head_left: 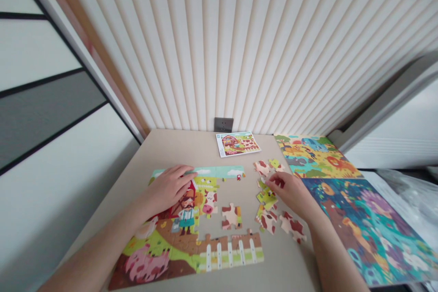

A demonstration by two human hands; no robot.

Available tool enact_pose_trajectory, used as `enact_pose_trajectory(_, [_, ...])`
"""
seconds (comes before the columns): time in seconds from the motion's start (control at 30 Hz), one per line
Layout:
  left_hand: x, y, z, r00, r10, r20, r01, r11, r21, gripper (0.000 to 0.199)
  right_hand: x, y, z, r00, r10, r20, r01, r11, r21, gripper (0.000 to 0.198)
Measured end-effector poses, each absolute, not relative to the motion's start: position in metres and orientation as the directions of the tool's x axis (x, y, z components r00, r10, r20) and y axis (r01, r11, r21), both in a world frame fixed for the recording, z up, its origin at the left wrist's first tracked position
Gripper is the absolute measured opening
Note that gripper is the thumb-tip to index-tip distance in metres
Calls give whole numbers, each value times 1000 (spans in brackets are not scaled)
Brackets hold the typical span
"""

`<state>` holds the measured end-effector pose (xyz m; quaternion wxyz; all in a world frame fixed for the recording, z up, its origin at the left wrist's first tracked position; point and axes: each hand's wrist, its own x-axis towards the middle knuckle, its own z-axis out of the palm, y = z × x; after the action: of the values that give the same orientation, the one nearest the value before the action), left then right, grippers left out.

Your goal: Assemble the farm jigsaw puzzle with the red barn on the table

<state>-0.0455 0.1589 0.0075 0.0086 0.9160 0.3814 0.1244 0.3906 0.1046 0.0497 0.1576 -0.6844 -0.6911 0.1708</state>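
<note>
My left hand (171, 187) lies on the upper left of a partly assembled farm jigsaw puzzle (186, 246), its fingers stretched out. The joined part shows a farmer, a pig, a cow's head and a white fence. A loose puzzle piece (231, 216) sits in the gap right of the cow's head, apart from its neighbours. At the loose pieces on the right, my right hand (289, 187) pinches the edge of a puzzle piece (263, 183), partly hidden by the fingers. Below it lie a green piece (267, 198) and a brown-spotted piece (293, 227).
A reference picture card (237, 144) of the farm lies at the back, before a wall socket (223, 124). To the right are a yellow animal puzzle (318, 157) and a dark blue-green puzzle (376, 232). Clear plastic wrapping (410, 189) lies at far right.
</note>
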Motion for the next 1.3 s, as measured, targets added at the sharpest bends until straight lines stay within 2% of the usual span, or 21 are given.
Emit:
enact_pose_trajectory(0.07, [-45, 158, 9, 676, 703, 220, 699, -706, 111, 40, 388, 99, 48, -29, 998, -53, 889, 2, -458, 35])
enact_pose_trajectory(0.27, [-44, 158, 10, 674, 705, 222, 699, -705, 121, 40, 379, 83, 34, -40, 999, -31, 940, 27, -340, 61])
enact_pose_trajectory(0.47, [-44, 158, 10, 666, 708, 233, 698, -702, 139, 40, 381, 85, 36, -68, 997, -37, 942, 52, -333, 56])
enact_pose_trajectory(0.6, [-42, 156, 13, 664, 714, 222, 704, -697, 135, 38, 385, 88, 41, -111, 990, 86, 936, 133, -327, 67])
enact_pose_trajectory(0.73, [-41, 155, 16, 670, 714, 204, 706, -698, 121, 38, 357, 88, 42, -295, 930, 219, 854, 360, -376, 79])
enact_pose_trajectory(0.83, [-40, 155, 16, 669, 713, 208, 708, -697, 112, 37, 323, 91, 37, -490, 840, 235, 722, 542, -431, 78])
enact_pose_trajectory(0.9, [-40, 155, 16, 668, 714, 212, 709, -697, 113, 37, 307, 94, 33, -557, 796, 236, 660, 597, -455, 78])
enact_pose_trajectory(1.3, [-37, 153, 22, 651, 719, 245, 703, -692, 164, 34, 321, 101, 25, -517, 829, 214, 670, 548, -501, 52])
